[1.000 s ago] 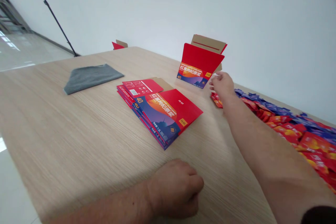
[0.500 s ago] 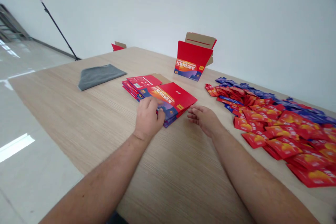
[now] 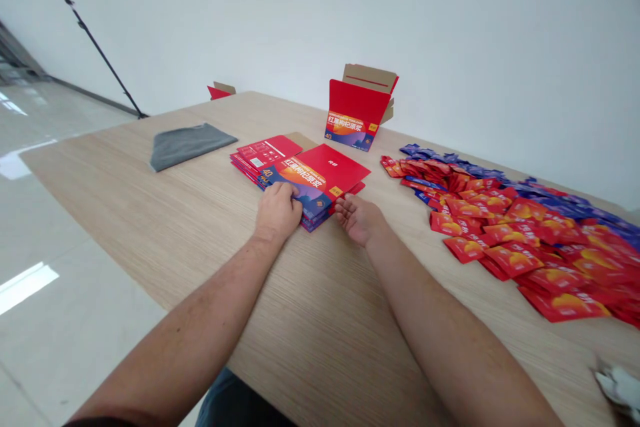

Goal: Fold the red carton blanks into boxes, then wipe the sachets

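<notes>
The pale wall (image 3: 475, 27) is biggest, filling the upper part of the view. Below it comes the desk (image 3: 180, 220), w/ light wood grain. Clock directions here are taken from the carton stack in the middle of the desk.

Next in size is the heap of sachets (image 3: 515, 253), btw. 3 and 4 o'clock: red-and-orange ones on the near side, blue ones along the far side, many overlapping. At 10 o'clock, beyond the desk, a thin black stand (image 3: 101, 52) is leaning in the view.

The stack of flat cartons (image 3: 307, 177) lies a bit unevenly, the top one showing red, orange and blue print w/ no. 40. Btw. 1 and 2 o'clock an open box (image 3: 356, 100) of same design stands upright, its flaps raised, brown inside. Btw. 9 and 10 o'clock is a grey cloth (image 3: 193, 145), lying flat.

Then the two hands. L hand (image 3: 277, 210), at 7 o'clock, rests on the stack's near edge w/ fingers curled. R hand (image 3: 359, 219), at 4 o'clock, is half open, fingertips bent at the stack's right corner. Whether either hand really grips a carton, I can't tell; the contact is too hidden.

Smallest is a red-and-brown piece (image 3: 220, 91), btw. 10 and 11 o'clock, behind the far desk edge.
</notes>
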{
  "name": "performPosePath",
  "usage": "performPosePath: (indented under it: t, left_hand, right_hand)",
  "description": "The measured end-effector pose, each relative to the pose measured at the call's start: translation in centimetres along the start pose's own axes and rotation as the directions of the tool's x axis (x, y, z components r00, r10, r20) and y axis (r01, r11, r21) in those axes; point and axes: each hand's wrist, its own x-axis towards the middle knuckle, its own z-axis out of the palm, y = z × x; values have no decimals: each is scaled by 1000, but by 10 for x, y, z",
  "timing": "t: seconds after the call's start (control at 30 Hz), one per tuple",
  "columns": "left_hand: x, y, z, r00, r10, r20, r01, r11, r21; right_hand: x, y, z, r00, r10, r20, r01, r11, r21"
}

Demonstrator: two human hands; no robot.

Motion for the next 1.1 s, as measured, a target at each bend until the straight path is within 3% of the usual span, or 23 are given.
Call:
performPosePath:
  t: [0.13, 0.23, 0.33, 0.43, 0.57, 0.73, 0.9, 1.1]
  left_hand:
    - [-1, -2, 2, 999, 18, -32, -20, 998, -59]
    - [-2, -3, 4, 997, 38, -61, -45, 993, -110]
    - [-5, -5, 4, 994, 57, -97, -72, 986, -151]
    - [-9, -5, 2, 985, 70, -160, -98, 980, -174]
    - [-17, 4, -6, 954, 83, -289, -147, 967, -208]
    - [-31, 44, -36, 868, 261, -422, -371, 906, -204]
    - [-52, 105, -68, 809, 476, -346, -567, 787, -243]
    - [-74, 154, -79, 761, 635, -134, -639, 698, -322]
  right_hand:
    - [14, -3, 26, 1000, -6, -1, 6, 1000, -19]
    - [15, -4, 42, 996, -93, -18, 92, 995, -24]
    - [-5, -11, 33, 982, -188, -9, 188, 982, 3]
    - [-44, -23, -7, 948, -315, 35, 313, 948, 52]
    - [-109, -32, -83, 853, -506, 129, 500, 863, 75]
    - [-185, -21, -164, 865, -499, 56, 501, 864, -39]
    - [-233, -6, -221, 867, -498, -15, 493, 862, -119]
    - [-253, 7, -262, 833, -554, 22, 546, 814, -199]
